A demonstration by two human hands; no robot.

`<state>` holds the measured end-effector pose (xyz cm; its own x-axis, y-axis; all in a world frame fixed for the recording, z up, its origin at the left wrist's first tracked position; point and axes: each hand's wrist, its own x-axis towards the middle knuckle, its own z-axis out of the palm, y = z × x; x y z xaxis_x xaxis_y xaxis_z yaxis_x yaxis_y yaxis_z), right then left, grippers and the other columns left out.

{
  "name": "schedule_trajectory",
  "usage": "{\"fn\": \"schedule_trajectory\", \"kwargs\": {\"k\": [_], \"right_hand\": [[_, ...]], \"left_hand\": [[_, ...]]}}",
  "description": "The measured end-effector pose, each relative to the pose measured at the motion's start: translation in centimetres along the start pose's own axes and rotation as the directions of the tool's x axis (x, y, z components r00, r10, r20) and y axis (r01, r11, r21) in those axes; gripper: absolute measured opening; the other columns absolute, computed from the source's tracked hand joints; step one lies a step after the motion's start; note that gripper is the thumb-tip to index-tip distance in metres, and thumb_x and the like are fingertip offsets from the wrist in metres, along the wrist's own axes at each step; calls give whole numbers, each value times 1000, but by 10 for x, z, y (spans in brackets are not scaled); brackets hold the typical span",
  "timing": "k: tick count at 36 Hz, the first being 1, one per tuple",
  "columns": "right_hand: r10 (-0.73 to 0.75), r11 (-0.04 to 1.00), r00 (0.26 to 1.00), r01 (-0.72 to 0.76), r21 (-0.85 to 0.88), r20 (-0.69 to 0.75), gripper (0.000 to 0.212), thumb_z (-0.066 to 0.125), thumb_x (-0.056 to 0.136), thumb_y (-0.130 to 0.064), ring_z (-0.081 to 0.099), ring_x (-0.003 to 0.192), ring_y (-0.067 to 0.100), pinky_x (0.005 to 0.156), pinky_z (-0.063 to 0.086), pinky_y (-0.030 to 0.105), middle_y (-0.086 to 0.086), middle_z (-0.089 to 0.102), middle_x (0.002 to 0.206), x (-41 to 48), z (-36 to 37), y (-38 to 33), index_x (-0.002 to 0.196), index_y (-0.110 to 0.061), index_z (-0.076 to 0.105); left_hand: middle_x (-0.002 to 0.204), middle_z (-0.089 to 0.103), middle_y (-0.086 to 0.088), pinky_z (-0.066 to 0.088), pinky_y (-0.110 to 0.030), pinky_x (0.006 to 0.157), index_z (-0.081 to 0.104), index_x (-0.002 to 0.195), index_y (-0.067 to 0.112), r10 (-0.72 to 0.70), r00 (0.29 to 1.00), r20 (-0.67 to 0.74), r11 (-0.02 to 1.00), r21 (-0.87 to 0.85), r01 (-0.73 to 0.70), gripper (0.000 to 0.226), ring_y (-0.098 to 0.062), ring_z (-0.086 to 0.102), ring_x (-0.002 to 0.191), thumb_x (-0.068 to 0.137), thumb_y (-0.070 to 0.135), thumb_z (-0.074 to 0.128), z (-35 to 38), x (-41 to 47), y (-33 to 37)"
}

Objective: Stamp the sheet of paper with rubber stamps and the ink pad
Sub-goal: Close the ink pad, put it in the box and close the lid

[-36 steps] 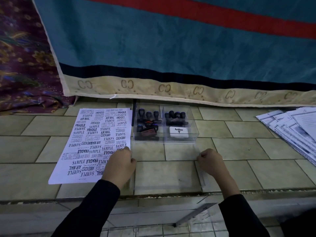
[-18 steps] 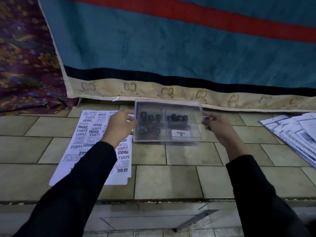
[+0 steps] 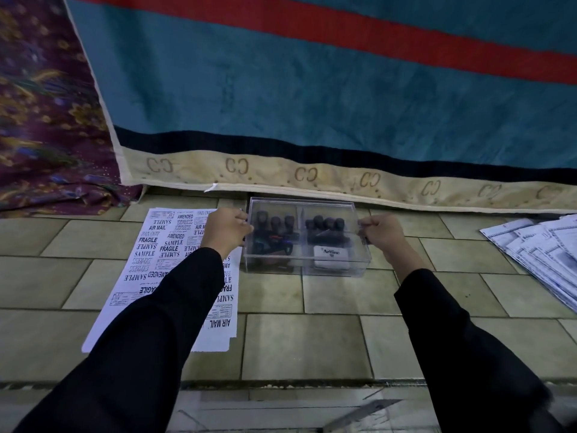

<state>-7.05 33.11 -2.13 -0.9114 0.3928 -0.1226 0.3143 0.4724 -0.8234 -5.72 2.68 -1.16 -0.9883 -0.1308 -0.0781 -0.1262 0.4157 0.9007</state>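
Note:
A clear plastic box stands on the tiled surface, with a clear lid resting on top of it. Inside are several black-handled rubber stamps and a white Artline ink pad. My left hand pinches the lid's left edge, and my right hand pinches its right edge. Left of the box lies the sheet of paper, covered with stamped words such as SAMPLE, FRAGILE and AIR MAIL. My left forearm hides part of it.
A teal cloth with a red stripe hangs right behind the box. A patterned purple fabric is at the far left. A fanned stack of printed papers lies at the right. The tiled ledge's front edge runs near me.
Both hands carried the clear lid from the near tiles up to the box and set it down on top. The head view moved closer and tilted slightly.

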Motion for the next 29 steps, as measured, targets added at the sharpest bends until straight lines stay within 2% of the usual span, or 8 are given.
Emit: {"fn": "schedule_trajectory", "kwargs": {"k": [3,6,9,16,21,24,29], "right_hand": [[-10,999,1000,10,-40,-5,15,63,80,6,54,60,22,68,52,34,9,60,69,5,2,1,92,3,70],[-19,997,1000,18,-81,-16,18,63,78,4,57,74,21,83,54,40,9,62,81,9,5,3,93,1,71],[-11,995,1000,9,-101,-24,18,64,77,2,57,80,21,90,54,43,8,63,84,13,6,5,94,0,71],[-32,992,999,27,-124,-42,18,63,78,1,56,83,20,92,53,43,8,62,85,12,6,6,95,-1,71],[-51,985,998,45,-164,-29,21,62,77,2,55,83,19,90,51,41,5,62,84,11,4,5,95,0,72],[-58,984,998,53,-170,-29,21,61,77,2,56,81,18,88,52,39,5,62,82,10,3,5,94,0,73],[-79,983,995,68,-169,-63,21,61,77,1,57,80,19,88,52,39,4,63,81,6,6,5,93,-1,74]], "left_hand": [[85,62,-12,57,-24,51,65,111,-6,-4,1000,10,1000,-2,4,28,-25,62,76,83,-3,66,-1,1,1],[96,65,-17,59,-36,67,64,113,-5,-2,1000,20,1000,25,2,30,-31,66,83,84,-2,66,-1,2,4],[100,66,-22,58,-37,68,65,111,-4,-8,1000,30,999,33,7,28,-34,67,86,83,-3,67,-2,1,8],[95,66,-22,59,-39,70,66,105,-6,0,1000,27,998,66,-2,22,-36,68,84,83,-4,67,0,-3,11],[97,68,-26,59,-49,76,67,99,-8,2,999,33,991,130,-6,19,-38,68,84,81,-4,69,-1,-3,14],[96,68,-30,58,-51,76,64,83,0,18,999,30,985,170,-23,8,-40,68,84,80,-4,69,-2,-4,16],[85,60,-19,55,-57,79,52,77,12,69,997,18,977,199,-71,20,-43,66,91,80,-1,68,0,-7,12]]}}
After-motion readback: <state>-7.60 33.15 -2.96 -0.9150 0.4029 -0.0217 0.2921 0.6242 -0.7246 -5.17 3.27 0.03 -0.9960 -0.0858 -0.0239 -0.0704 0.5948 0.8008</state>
